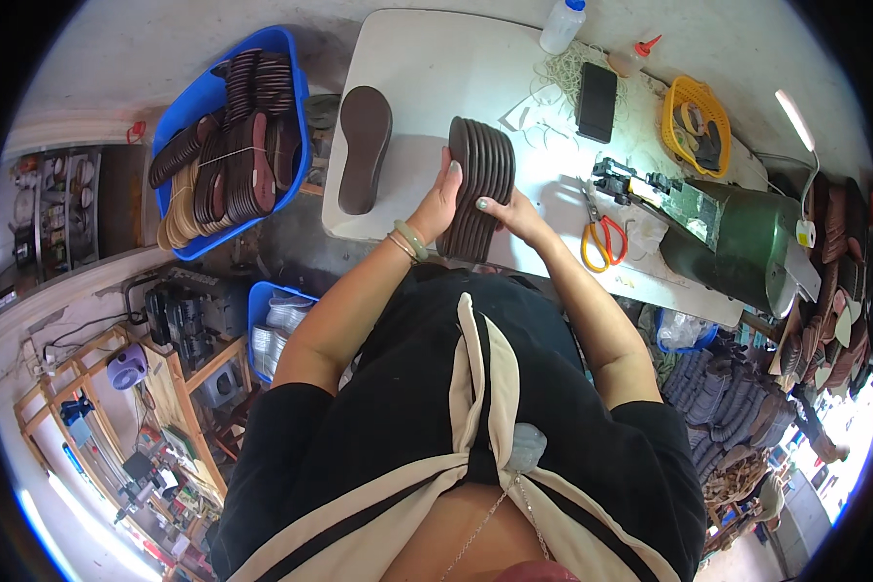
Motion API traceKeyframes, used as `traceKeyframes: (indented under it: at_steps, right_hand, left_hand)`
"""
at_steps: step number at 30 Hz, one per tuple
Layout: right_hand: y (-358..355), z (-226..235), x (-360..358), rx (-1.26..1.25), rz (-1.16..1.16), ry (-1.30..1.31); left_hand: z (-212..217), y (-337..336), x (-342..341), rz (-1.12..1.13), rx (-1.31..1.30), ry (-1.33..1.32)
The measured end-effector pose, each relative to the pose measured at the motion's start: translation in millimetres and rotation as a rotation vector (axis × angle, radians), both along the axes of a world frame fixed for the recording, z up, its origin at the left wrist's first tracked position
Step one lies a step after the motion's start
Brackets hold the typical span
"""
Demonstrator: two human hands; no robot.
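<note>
Between my two hands is a stack of dark brown shoe insoles point(482, 165), held on edge over the table's near side. My left hand point(438, 199) presses against its left face, fingers partly hidden by the stack. From the right, my right hand point(516, 215) grips the lower part, its thumb lying across the insole edges. One more brown insole point(364, 150) lies flat on the table, left of the stack.
On the white table point(417, 58) are scissors point(603, 242), a phone point(597, 102), a green sewing machine point(727, 238), a yellow basket point(696, 126) and bottles point(563, 27). A blue crate point(301, 116) full of bundled insoles stands left.
</note>
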State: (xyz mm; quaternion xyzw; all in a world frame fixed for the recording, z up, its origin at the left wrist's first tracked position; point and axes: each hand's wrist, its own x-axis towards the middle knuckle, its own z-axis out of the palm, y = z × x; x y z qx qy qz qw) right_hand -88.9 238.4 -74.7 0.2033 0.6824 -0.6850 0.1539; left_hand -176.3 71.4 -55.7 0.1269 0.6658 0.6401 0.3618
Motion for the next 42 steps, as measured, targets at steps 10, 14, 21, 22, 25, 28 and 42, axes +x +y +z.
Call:
traceKeyframes:
  at_steps: [10,14,21,22,25,28,42]
  right_hand:
    - [-35.6,28.5,-50.6,-0.332,0.089,0.213]
    - [-60.9,69.2,-92.2,-0.310,0.094,0.265]
    - [-70.9,18.8,-133.2,-0.196,-0.028,0.096]
    - [-70.7,7.2,-139.3,-0.118,-0.086,0.067]
    - [-70.4,-21.4,-161.4,0.033,-0.127,0.020]
    - [-83.0,-55.8,-186.7,0.333,-0.027,0.132]
    - [-116.2,1.7,-186.3,-0.098,-0.206,-0.155]
  left_hand:
    - [96.7,-51.2,-38.3,0.082,0.258,-0.533]
    - [120.4,-68.0,-70.1,0.156,0.228,-0.316]
    - [42.2,-104.3,-136.8,0.294,-0.313,0.131]
    - [43.3,-105.3,-137.6,0.288,-0.284,0.065]
    - [53.9,-105.7,-135.6,0.261,-0.188,-0.129]
    - [55.2,-109.7,-142.6,0.235,-0.152,-0.272]
    - [37.5,-159.5,-151.2,0.267,0.155,-0.666]
